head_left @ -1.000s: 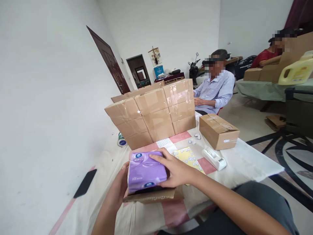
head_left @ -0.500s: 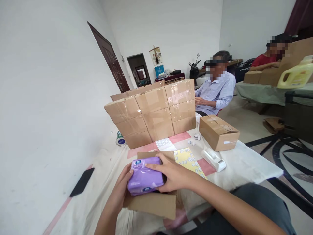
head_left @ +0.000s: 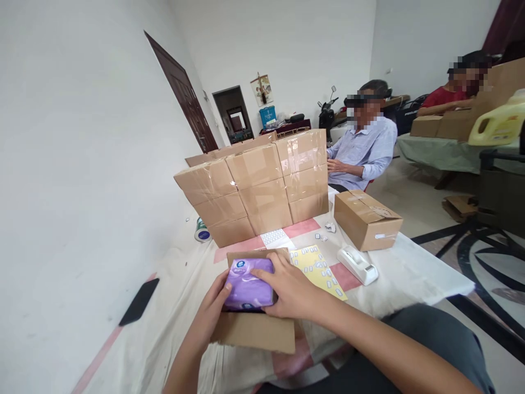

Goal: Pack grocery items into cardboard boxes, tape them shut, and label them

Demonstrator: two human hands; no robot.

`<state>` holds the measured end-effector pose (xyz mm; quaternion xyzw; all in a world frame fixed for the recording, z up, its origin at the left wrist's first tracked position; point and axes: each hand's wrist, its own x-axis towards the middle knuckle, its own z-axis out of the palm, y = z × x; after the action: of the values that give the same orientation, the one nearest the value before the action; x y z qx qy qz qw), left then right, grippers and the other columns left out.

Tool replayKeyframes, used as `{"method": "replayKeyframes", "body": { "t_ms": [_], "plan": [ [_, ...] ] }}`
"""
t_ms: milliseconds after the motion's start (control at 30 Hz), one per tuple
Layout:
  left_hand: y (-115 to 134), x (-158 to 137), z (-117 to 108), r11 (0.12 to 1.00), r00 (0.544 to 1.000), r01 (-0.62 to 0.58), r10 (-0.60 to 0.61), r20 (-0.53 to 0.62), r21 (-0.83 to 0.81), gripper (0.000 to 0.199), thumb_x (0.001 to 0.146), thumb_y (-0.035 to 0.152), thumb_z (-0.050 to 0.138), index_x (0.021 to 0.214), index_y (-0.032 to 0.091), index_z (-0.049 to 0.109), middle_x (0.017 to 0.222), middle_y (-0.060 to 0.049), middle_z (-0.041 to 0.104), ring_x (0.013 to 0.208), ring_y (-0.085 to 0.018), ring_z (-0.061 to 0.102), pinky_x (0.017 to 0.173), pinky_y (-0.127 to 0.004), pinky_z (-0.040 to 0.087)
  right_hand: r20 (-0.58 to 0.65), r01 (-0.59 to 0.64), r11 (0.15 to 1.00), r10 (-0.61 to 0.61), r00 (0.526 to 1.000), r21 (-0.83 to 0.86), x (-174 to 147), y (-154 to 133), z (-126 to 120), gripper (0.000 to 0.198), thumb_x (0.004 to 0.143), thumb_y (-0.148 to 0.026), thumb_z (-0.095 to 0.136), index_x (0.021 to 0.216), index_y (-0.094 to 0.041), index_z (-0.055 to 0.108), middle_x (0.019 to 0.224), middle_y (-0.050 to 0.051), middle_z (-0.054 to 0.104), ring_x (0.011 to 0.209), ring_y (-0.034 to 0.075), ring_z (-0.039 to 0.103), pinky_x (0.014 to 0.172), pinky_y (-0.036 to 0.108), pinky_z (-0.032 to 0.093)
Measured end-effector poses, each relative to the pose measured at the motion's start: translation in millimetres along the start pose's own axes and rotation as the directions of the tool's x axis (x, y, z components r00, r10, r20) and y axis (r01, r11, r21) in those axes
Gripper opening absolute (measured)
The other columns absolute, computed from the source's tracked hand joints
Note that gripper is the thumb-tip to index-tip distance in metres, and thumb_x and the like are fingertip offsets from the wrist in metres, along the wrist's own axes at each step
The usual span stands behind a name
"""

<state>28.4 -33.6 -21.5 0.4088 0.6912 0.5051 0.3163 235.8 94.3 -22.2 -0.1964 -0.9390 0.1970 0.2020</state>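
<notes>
Head view, purple pack: the purple pack sat in the mouth of the open carton, printed face up; how deep it reached could not be told.
Carton edges: the near flap lay folded out toward the wearer, and the far flap stood up behind the pack. A dark gap showed along the pack's near edge.
Room around: pale tablecloth showed between the carton and a black slab at left; a yellow sheet lay just right of the carton.
Left hand: the left hand was part open, gripping the pack's left side, thumb over the edge.
Right hand: the right hand was part open around the right side, index finger across the top, thumb low; both hands held the pack between them.
Print: blue round logos marked the pack, their lettering too small to read; a pale label marked the closed box.
Farther out: a white tape dispenser lay near that box; stacked cartons stood behind. A person in a light blue shirt sat beyond.
</notes>
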Motion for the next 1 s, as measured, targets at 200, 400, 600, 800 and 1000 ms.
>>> {"method": "replayKeyframes", "body": {
  "t_ms": [200, 400, 600, 800, 1000],
  "plan": [
    [0.2, 2.8, 5.4, 0.998, 1.000, -0.028, 0.028, 0.012, 0.060, 0.064, 0.087, 0.057, 0.065, 0.139, 0.021, 0.058, 0.153, -0.010, 0.055, 0.148, -0.033, 0.044, 0.126, -0.045, 0.029, 0.005, -0.012, 0.998, 0.012, 1.000, -0.061, 1.7, 0.6, 8.2, 0.081, 0.069, -0.052, 0.083, 0.142, -0.025, 0.058, 0.144, 0.019, 0.041, 0.132, 0.043, 0.040, 0.109, 0.060, 0.040],
    [-11.7, 7.3, 5.8, 0.994, 1.000, -0.015, 0.015, 0.001, 0.109, 0.078, 0.085, 0.054, 0.070, 0.151, 0.019, 0.050, 0.161, -0.012, 0.045, 0.152, -0.035, 0.038, 0.127, -0.050, 0.028, -0.028, 0.007, 0.995, -0.010, 1.000, -0.098, 0.5, -1.3, 8.3, 0.082, 0.068, -0.053, 0.084, 0.140, -0.023, 0.059, 0.148, 0.019, 0.039, 0.135, 0.044, 0.035, 0.113, 0.062, 0.033],
    [-15.9, 10.8, 5.5, 0.987, 0.998, -0.058, 0.053, 0.039, 0.151, 0.079, 0.083, 0.050, 0.074, 0.153, 0.022, 0.049, 0.159, -0.010, 0.048, 0.151, -0.035, 0.040, 0.126, -0.050, 0.031, 0.008, -0.036, 0.998, 0.036, 0.999, -0.056, -0.7, -0.2, 9.7, 0.088, 0.068, -0.054, 0.084, 0.147, -0.027, 0.054, 0.150, 0.019, 0.040, 0.137, 0.045, 0.034, 0.111, 0.063, 0.037],
    [-16.8, 9.7, 9.6, 0.976, 0.997, -0.066, 0.056, 0.055, 0.208, 0.078, 0.086, 0.053, 0.070, 0.154, 0.023, 0.047, 0.161, -0.009, 0.045, 0.154, -0.036, 0.033, 0.128, -0.051, 0.025, 0.201, -0.013, 0.998, 0.000, 0.980, 0.063, -5.8, 11.6, 0.7, 0.093, 0.081, -0.049, 0.072, 0.163, -0.031, 0.030, 0.172, 0.019, 0.013, 0.151, 0.054, 0.015, 0.111, 0.070, 0.035],
    [-35.5, 15.1, 9.2, 0.943, 0.996, -0.076, 0.056, 0.070, 0.324, 0.088, 0.085, 0.062, 0.063, 0.157, 0.017, 0.040, 0.164, -0.012, 0.040, 0.156, -0.035, 0.028, 0.130, -0.051, 0.020, 0.242, 0.053, 0.996, -0.070, 0.968, 0.076, -12.7, 13.2, -16.7, 0.084, 0.083, -0.042, 0.071, 0.159, -0.031, 0.038, 0.172, 0.016, 0.018, 0.153, 0.049, 0.019, 0.114, 0.066, 0.034]
  ]
}}
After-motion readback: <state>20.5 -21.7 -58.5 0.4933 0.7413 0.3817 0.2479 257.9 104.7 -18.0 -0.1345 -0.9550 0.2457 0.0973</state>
